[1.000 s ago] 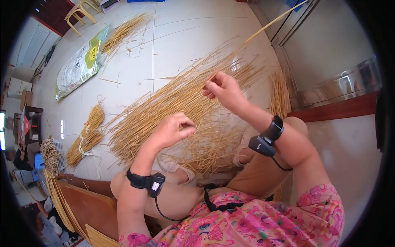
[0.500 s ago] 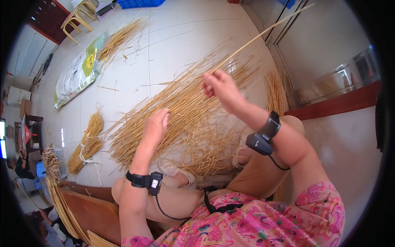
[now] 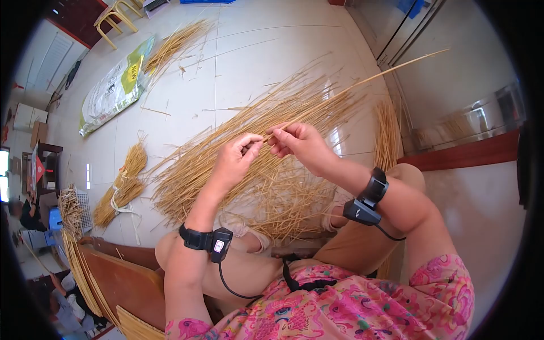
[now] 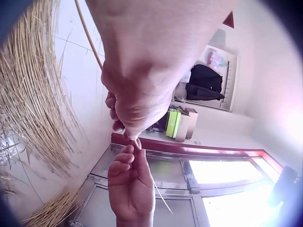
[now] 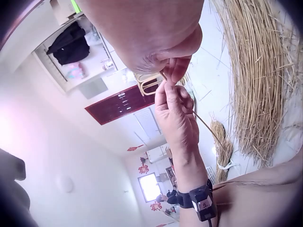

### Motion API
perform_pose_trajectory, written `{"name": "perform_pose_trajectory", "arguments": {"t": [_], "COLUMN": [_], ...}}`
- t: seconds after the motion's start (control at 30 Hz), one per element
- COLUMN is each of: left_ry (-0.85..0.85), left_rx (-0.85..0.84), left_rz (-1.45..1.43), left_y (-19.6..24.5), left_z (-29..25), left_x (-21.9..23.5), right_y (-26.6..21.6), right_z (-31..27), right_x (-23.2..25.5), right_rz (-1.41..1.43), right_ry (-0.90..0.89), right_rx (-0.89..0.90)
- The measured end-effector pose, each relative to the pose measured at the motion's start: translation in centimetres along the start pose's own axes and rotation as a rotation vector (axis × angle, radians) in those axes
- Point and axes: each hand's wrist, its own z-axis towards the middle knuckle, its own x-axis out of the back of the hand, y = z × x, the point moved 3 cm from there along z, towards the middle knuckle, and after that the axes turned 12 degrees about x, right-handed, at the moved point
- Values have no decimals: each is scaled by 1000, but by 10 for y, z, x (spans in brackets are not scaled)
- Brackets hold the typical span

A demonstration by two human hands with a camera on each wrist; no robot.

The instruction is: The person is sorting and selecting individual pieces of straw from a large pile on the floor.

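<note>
One long pale-yellow straw stalk (image 3: 362,82), thin and straight, in the pinching grip of both hands (image 3: 266,147).

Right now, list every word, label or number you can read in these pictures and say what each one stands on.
"NEW": on the yellow-green panel of the white sack lying on the floor, seen from the head view.
Smaller dark print on the same sack: too blurred to read.
Red wall decorations in the right wrist view: too small to read.
Wrist camera units: no readable marking.
</note>
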Motion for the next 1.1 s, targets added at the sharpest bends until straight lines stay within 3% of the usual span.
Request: {"name": "perform_pose_trajectory", "arguments": {"t": [0.03,0.23,0.47,0.6,0.77,0.87,0.97,1.1], "left_ry": [22,82,37,-38,-45,94,268,248], "left_rx": [-12,30,-69,54,109,88,77,145], "left_rz": [-5,16,-88,-219,-219,-81,-122,-415], "left_y": [2,-17,2,4,-11,-9,-26,-21], "left_z": [0,4,2,2,8,8,15,14], "left_x": [0,9,2,0,-3,1,8,27], "right_y": [-2,-12,4,13,19,19,17,15], "right_z": [-1,8,-3,-9,-8,-9,-8,-4], "right_x": [-2,25,-2,-9,-10,-9,-4,3], "right_rz": [-38,28,99,13,0,-2,-17,-31], "right_ry": [-20,278,72,-43,14,35,53,91], "right_rx": [-14,91,53,39,61,26,3,19]}}
